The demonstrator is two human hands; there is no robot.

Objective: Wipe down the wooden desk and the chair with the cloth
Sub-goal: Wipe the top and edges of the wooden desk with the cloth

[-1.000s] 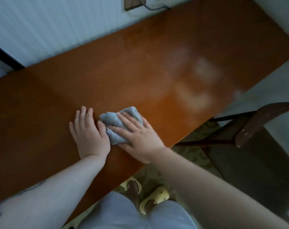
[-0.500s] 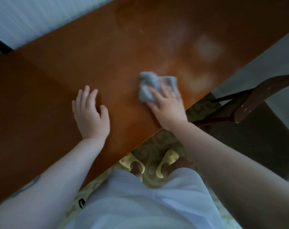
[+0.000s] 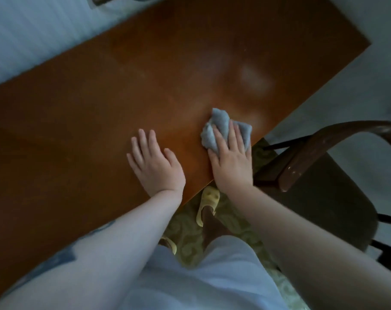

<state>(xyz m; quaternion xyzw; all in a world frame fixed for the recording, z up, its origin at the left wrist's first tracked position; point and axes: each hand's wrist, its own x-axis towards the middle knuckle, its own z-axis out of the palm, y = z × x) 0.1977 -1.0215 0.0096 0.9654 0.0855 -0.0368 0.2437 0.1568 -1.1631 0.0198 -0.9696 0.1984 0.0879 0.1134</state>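
Pressing cloth point(image 3: 221, 128) flat, right hand point(image 3: 231, 162) — left hand point(image 3: 155, 164) splayed on glossy desk point(image 3: 78, 121).

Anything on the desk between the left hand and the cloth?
No. In the head view, only bare desk wood shows between the left hand and the cloth, which sits under the right hand.

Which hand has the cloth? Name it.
The right hand, its fingers pressing the cloth on the desk; the left hand lies bare.
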